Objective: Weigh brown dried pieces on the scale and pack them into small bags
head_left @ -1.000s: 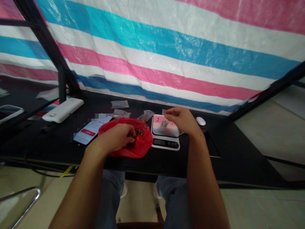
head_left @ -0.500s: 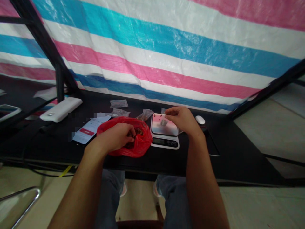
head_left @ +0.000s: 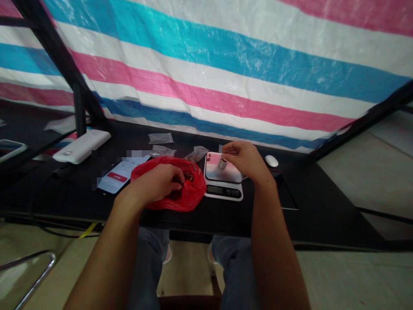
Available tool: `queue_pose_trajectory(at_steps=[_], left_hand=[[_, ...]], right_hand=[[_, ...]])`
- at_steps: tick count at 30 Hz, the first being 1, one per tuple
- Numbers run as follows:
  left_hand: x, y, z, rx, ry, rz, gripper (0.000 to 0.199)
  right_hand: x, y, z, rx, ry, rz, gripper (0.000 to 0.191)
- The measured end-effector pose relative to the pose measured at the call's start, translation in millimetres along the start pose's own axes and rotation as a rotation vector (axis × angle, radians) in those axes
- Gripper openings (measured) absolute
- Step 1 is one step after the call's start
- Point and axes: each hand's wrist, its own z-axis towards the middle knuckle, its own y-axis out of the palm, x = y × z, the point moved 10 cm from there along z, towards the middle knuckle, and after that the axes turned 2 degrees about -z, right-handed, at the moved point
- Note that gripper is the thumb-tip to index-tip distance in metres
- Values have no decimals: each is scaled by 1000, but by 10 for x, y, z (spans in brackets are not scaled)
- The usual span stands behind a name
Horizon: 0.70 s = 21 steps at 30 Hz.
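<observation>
My left hand (head_left: 161,183) reaches into the mouth of a red plastic bag (head_left: 190,198). Its thumb and fingers are drawn together over small brown pieces (head_left: 189,177), and whatever they grip is hidden. Beside the bag lies a white kitchen scale (head_left: 224,193) with a shiny, reflective plate. A small silvery cylinder (head_left: 222,163) stands on that plate, with a few dark bits (head_left: 208,157) near the plate's far left corner. Over the right part of the plate is my right hand (head_left: 241,157), fingers bent and closed just above the cylinder; anything between the fingertips is too small to name.
Small clear bags (head_left: 160,138) lie behind the red bag, one bag (head_left: 196,154) with brown contents. To the left are a phone (head_left: 118,178) and a white oblong device (head_left: 82,147). A white mouse (head_left: 271,161) sits on the right. A striped sheet (head_left: 206,73) hangs behind the black table.
The view has shifted slightly. My right hand is a little lower relative to the scale, and the cylinder shows more sharply. My left hand stays in the red bag.
</observation>
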Motion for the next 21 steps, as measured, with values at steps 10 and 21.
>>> queue_pose_trajectory(at_steps=[10,21], left_hand=[[-28,-16,47,27,66,-49,23],[-142,-52,35,44,3,53,23]], right_hand=[[-246,11,-1,32,-104,-139,22],[-435,587,32,-130,-108,-718,28]])
